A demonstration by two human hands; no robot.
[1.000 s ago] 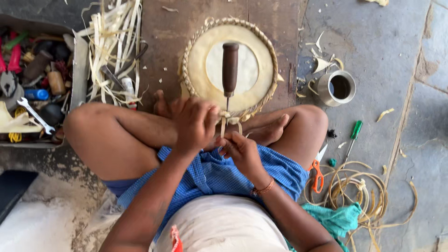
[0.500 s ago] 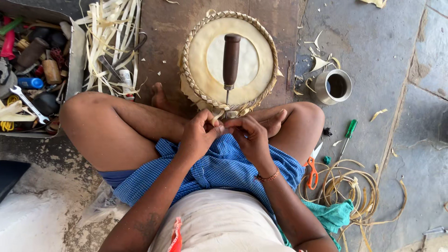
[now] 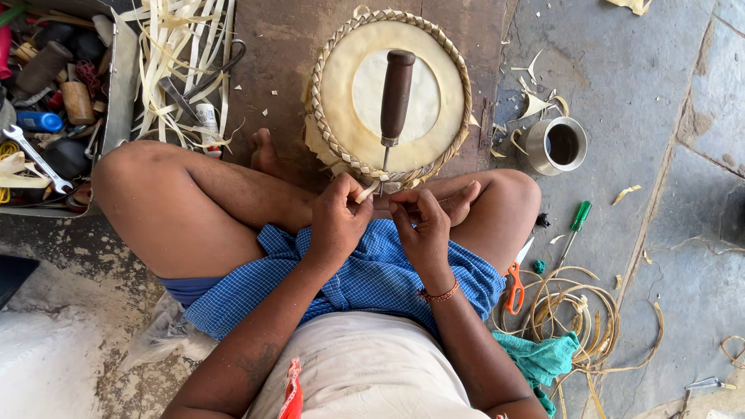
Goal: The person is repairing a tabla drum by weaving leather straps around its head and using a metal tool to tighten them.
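I sit cross-legged over a round woven disc (image 3: 341, 93) with a braided rim. An awl with a dark wooden handle (image 3: 396, 93) stands stuck into the disc's near edge. My left hand (image 3: 337, 221) pinches a pale cane strip (image 3: 365, 192) just below the awl's tip. My right hand (image 3: 423, 229) is beside it, fingers closed on the same strip end at the rim. Both hands rest above my blue checked cloth (image 3: 365, 275).
A tray of tools and a wrench (image 3: 35, 159) lies at the left, next to loose cane strips (image 3: 186, 62). A metal cup (image 3: 555, 145), a green screwdriver (image 3: 574, 225), orange-handled scissors (image 3: 514, 285), coiled cane (image 3: 574, 310) and a teal cloth (image 3: 543, 358) lie at the right.
Both hands have shifted from my lap up to the disc's near edge and closed on the strip under the awl. The view has tilted slightly.
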